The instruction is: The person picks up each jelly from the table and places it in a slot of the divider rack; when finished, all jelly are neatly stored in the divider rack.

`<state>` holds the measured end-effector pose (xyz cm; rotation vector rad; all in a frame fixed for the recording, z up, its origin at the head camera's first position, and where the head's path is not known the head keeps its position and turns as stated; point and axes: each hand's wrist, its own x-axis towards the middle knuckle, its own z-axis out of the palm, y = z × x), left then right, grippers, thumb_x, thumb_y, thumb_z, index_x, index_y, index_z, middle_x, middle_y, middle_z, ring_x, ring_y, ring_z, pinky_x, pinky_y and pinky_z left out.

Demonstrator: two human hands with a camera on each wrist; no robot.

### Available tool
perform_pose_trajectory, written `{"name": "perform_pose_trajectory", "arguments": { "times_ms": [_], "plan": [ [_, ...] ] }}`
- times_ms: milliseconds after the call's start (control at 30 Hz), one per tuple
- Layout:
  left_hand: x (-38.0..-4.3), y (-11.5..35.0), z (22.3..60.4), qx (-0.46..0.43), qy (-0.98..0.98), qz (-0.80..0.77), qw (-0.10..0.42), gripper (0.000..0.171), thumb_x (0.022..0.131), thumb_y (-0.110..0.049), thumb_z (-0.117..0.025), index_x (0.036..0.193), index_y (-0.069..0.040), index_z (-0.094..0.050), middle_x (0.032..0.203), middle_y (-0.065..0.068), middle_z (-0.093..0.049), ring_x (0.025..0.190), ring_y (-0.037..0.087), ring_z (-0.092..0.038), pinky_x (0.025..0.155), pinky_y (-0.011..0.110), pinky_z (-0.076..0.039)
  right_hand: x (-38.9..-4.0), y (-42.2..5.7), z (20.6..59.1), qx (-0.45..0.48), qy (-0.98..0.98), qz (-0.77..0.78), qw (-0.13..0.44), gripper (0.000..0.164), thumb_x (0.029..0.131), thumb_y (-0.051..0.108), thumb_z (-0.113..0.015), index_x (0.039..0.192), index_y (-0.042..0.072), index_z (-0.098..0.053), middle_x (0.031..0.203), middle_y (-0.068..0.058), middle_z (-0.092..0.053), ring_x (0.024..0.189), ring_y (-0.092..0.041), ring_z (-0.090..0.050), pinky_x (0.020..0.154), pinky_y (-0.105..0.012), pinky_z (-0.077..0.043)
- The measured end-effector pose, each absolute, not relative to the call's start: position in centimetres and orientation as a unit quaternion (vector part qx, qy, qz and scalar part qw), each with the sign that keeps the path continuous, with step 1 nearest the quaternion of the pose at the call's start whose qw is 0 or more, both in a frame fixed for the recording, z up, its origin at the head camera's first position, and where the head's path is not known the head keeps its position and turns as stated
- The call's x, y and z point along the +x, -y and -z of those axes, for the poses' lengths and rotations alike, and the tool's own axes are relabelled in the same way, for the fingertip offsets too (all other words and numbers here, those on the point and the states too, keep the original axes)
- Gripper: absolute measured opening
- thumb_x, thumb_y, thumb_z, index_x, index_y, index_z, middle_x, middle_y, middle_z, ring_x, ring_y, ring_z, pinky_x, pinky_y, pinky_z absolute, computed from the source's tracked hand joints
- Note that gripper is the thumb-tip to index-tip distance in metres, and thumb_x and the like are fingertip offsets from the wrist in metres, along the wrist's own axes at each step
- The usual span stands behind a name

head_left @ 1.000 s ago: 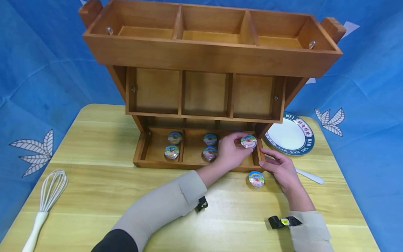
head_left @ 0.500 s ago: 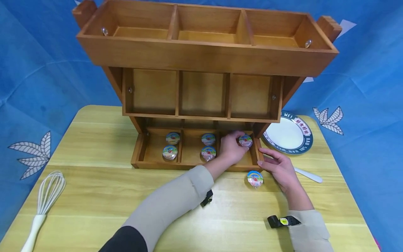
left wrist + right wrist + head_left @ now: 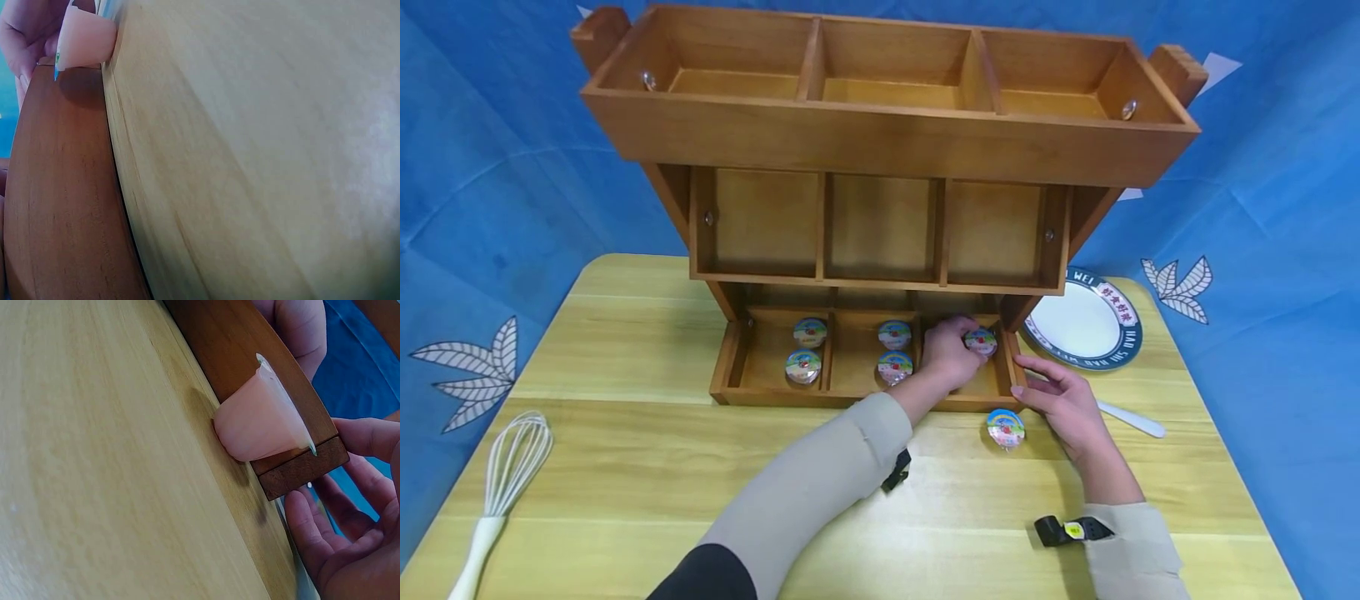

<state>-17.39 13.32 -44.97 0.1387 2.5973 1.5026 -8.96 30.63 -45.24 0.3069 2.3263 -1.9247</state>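
In the head view my left hand (image 3: 951, 354) reaches into the right compartment of the wooden rack's bottom tray (image 3: 842, 398). It holds a jelly cup (image 3: 981, 342) with a printed foil lid. My right hand (image 3: 1067, 408) touches the right end of that tray, its fingertips at the corner. A second jelly cup (image 3: 1005, 428) stands on the table before this corner; the right wrist view shows its pink side (image 3: 259, 422), beside the tray's wooden end. Pairs of similar cups sit in the left compartment (image 3: 803, 367) and the middle one (image 3: 895, 367).
The rack's middle tray (image 3: 880, 279) and top tray (image 3: 887, 137) overhang the bottom one. A plate (image 3: 1082, 321) with a dark green rim lies at the right, near a white handle (image 3: 1131, 418). A whisk (image 3: 505, 483) lies at the left table edge.
My left hand has lowered the cup into the right compartment, moving slightly left and back. The right hand stays at the tray's end. The head view has shifted a little.
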Motion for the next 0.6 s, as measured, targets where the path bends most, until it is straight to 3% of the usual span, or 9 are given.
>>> {"name": "perform_pose_trajectory", "arguments": {
  "times_ms": [367, 600],
  "plan": [
    [-17.3, -13.4, 44.8, 0.044, -0.859, -0.505, 0.071, 0.052, 0.072, -0.006, -0.089, 0.119, -0.013, -0.069, 0.116, 0.001, -0.07, 0.107, 0.018, -0.062, 0.088, 0.025, -0.05, -8.9, -30.7, 45.1, 0.096, -0.768, 0.632, 0.048, 0.053, 0.091, 0.009, -0.074, 0.139, -0.001, -0.055, 0.147, -0.015, -0.042, 0.117, -0.02, -0.054, 0.088, -0.02, -0.05],
    [-16.4, -12.6, 44.0, 0.079, -0.863, -0.496, 0.052, 0.055, 0.073, -0.017, -0.09, 0.123, -0.01, -0.067, 0.113, 0.005, -0.07, 0.107, 0.023, -0.063, 0.09, 0.029, -0.05, -8.9, -30.7, 45.2, 0.1, -0.765, 0.634, 0.052, 0.053, 0.091, 0.008, -0.074, 0.14, -0.001, -0.055, 0.148, -0.016, -0.042, 0.121, -0.025, -0.051, 0.089, -0.02, -0.05]
  ]
}}
